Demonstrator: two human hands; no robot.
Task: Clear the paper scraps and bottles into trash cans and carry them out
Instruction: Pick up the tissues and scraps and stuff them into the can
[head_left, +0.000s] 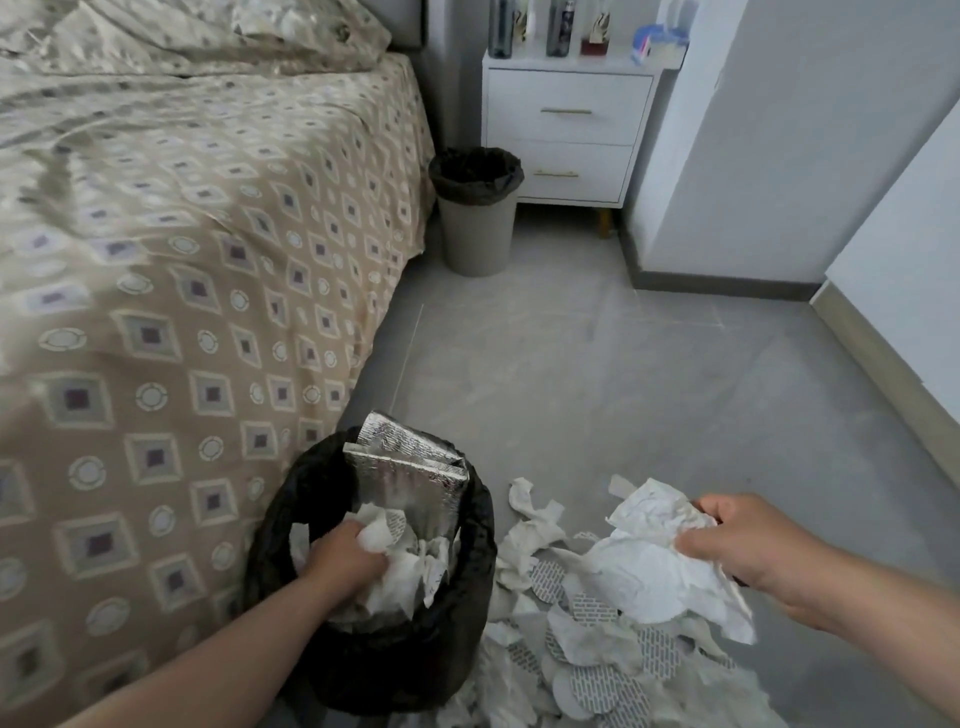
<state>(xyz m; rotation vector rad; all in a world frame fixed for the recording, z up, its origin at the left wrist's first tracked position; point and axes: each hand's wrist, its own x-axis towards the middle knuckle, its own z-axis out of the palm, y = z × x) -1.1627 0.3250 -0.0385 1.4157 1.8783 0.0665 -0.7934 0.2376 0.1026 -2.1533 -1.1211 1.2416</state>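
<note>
The left hand (345, 558) is sunk inside the black-lined trash can (483, 525), clenched round a wad of scraps (400, 571). The right hand (737, 540), just right of the can, pinches a crumpled white sheet (639, 566) over the floor pile (576, 644). The paper looks light, soft and easily torn, so it is best bunched in handfuls. The bottles (561, 26) stand far beyond the can. No print is readable.

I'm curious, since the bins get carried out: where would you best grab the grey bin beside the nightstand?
Probably take the grey bin by its rim, from above on the near side. It stands upright and open-topped; the bed crowds its left and the nightstand stands behind.
</note>
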